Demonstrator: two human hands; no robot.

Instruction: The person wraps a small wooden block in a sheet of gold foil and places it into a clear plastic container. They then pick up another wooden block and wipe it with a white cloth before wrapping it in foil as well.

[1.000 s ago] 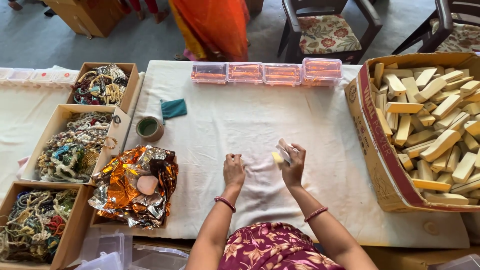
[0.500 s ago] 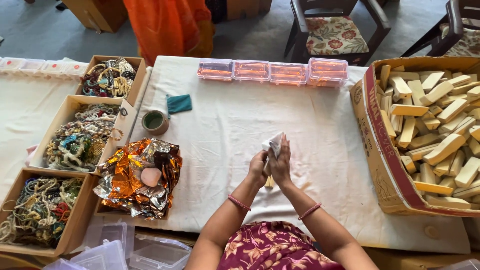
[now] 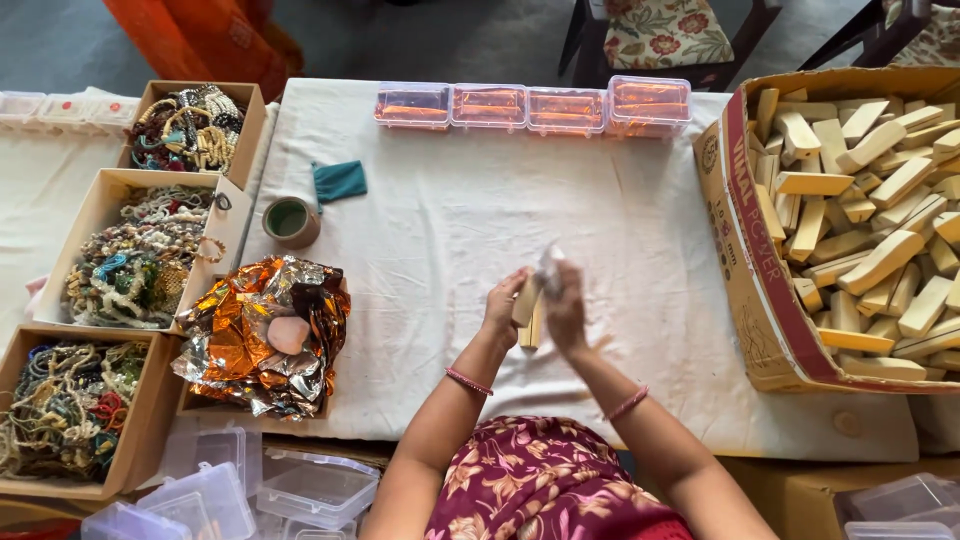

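Two hands meet above the near middle of the white-clothed table (image 3: 620, 230), and they are mine: my left hand (image 3: 503, 303) has its fingers closed against a pale wooden stick (image 3: 527, 305), holding it upright so its length stays free, while my right hand (image 3: 566, 308) pinches a crumpled bit of clear wrapping (image 3: 549, 266) at the stick's top, fingers together on it. How much of the stick the wrapping covers I cannot tell, since my palms hide most of it. By the near left corner, a heap of clear plastic lidded boxes (image 3: 300, 485) sits below the table edge, partly cut off by the frame. Just left of my hands lies a crumpled pile of orange and silver foil (image 3: 240, 335) with a pinkish stone (image 3: 290, 333) resting on it, close enough to reach without leaning. Along the left edge three cardboard trays of beaded strings (image 3: 135, 265) stand in a row, sorted by kind as far as I can judge, though the tangles are hard to read. At the right edge a large cardboard carton (image 3: 760, 290) tilts toward me, full of more wooden sticks (image 3: 880, 260). Farther off are a roll of tape (image 3: 291, 220) and a teal cloth (image 3: 340, 181), and at the far edge four clear boxes with orange contents (image 3: 530, 107) line up side by side.
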